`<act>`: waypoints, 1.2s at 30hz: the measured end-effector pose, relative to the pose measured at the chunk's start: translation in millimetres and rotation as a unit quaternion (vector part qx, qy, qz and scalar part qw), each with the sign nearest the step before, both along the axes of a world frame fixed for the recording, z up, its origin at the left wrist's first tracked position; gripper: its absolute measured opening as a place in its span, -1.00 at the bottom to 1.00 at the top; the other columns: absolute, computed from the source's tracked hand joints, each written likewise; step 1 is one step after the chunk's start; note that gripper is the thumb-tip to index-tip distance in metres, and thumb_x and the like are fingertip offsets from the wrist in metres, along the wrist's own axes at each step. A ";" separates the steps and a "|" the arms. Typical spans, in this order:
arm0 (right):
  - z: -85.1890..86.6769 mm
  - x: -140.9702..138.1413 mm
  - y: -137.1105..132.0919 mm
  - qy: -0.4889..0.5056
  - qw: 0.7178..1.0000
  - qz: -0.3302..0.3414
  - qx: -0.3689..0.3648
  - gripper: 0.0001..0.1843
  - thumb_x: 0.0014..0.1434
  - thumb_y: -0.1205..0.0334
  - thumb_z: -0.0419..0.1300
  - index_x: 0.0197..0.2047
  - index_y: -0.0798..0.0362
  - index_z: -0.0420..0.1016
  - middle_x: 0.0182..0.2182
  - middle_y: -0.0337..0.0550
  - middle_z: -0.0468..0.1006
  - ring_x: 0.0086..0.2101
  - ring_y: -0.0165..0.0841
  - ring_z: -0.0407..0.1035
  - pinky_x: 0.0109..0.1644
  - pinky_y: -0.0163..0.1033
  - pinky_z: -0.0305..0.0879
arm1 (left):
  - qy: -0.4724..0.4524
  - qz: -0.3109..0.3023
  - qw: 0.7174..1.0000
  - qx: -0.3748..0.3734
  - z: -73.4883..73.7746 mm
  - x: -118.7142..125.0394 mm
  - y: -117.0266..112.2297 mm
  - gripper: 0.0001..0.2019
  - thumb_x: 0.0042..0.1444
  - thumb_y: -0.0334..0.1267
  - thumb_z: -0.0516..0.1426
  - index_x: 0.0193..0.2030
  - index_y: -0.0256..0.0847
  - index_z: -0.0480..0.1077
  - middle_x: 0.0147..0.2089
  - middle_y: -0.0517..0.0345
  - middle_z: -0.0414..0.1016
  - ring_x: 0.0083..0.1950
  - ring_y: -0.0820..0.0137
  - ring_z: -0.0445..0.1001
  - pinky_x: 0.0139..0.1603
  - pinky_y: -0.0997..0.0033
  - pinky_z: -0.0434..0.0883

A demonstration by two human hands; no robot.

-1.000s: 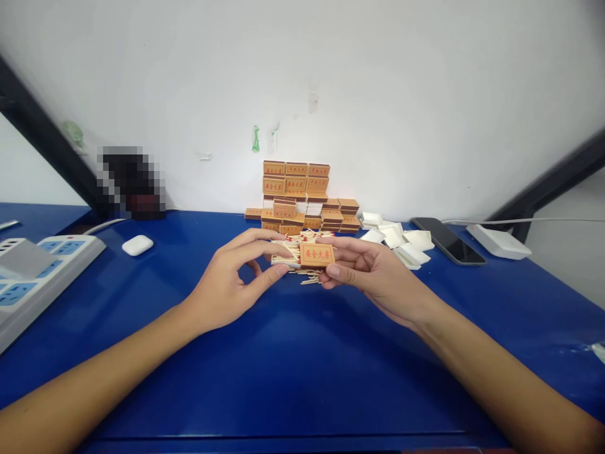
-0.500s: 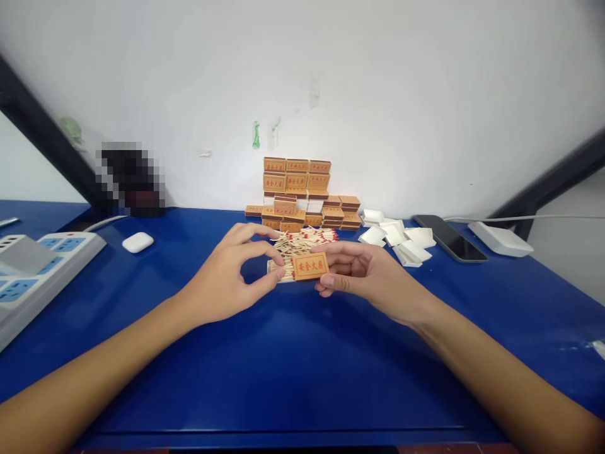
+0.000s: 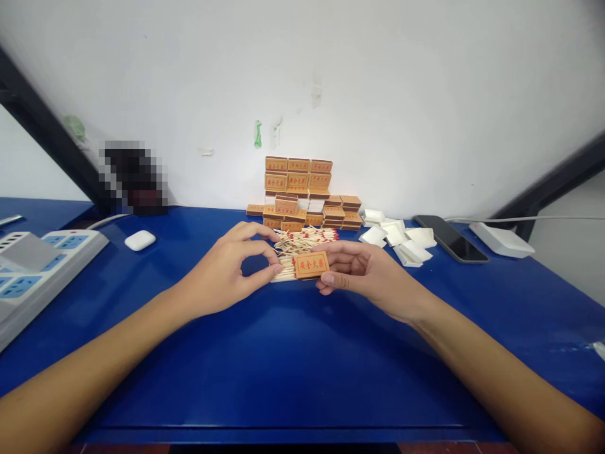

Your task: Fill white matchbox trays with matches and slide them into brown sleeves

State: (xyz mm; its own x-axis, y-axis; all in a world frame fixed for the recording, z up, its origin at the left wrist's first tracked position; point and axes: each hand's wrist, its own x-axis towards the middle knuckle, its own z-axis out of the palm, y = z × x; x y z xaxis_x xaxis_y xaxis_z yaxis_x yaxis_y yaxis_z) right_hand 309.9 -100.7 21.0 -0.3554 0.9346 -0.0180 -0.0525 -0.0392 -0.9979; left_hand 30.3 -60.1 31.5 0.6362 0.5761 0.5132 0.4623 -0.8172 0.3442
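Observation:
An orange matchbox sleeve (image 3: 312,265) with red lettering is in my right hand (image 3: 359,268), thumb on its front corner and fingers behind. From its left side juts a white tray filled with matches (image 3: 286,270), their red heads toward the sleeve. My left hand (image 3: 236,265) pinches the tray's outer end between thumb and index finger. Just behind the box lies a loose heap of matches (image 3: 307,238), partly hidden by my hands and the sleeve.
Stacked matchboxes (image 3: 297,183) stand against the wall. Several white trays (image 3: 397,236) lie to their right, beside a phone (image 3: 451,239) and a white charger-like block (image 3: 503,241). On the left are a white earbud case (image 3: 140,240) and a power strip (image 3: 61,261).
The tray's protruding part looks slightly shorter, with my left hand a little nearer the sleeve. My right hand stays in nearly the same place.

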 end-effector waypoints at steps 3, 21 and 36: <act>0.0 -0.2 0.5 0.000 1.000 0.001 -0.001 -0.48 0.08 0.24 0.54 0.10 0.01 0.58 -0.21 -0.15 0.73 -0.30 -0.31 0.64 -0.10 -0.10 0.64 | 0.017 -0.029 0.998 0.053 0.4 -2.1 2.5 -0.92 0.38 -0.27 0.20 -0.15 -0.17 0.53 0.14 0.03 0.51 0.17 0.24 0.46 0.19 0.14 0.44; -1.7 0.2 0.7 -0.004 1.000 0.009 0.004 -0.50 0.09 0.19 0.54 0.08 0.02 0.57 -0.20 -0.14 0.71 -0.28 -0.28 0.64 -0.08 -0.07 0.63 | -0.009 -0.037 0.993 0.109 -9.4 3.4 -0.6 -0.88 0.35 -0.37 0.20 -0.05 -0.19 0.58 0.06 -0.02 0.56 0.07 0.24 0.51 0.11 0.14 0.51; -0.3 0.2 0.2 0.013 1.000 0.013 -0.005 -0.55 0.12 0.19 0.53 0.05 -0.01 0.57 -0.18 -0.16 0.71 -0.28 -0.32 0.62 -0.08 -0.08 0.63 | -0.044 -0.034 0.998 0.043 -6.8 6.9 -4.9 -0.85 0.32 -0.35 0.22 -0.06 -0.13 0.63 0.08 0.03 0.58 0.09 0.27 0.54 0.11 0.21 0.51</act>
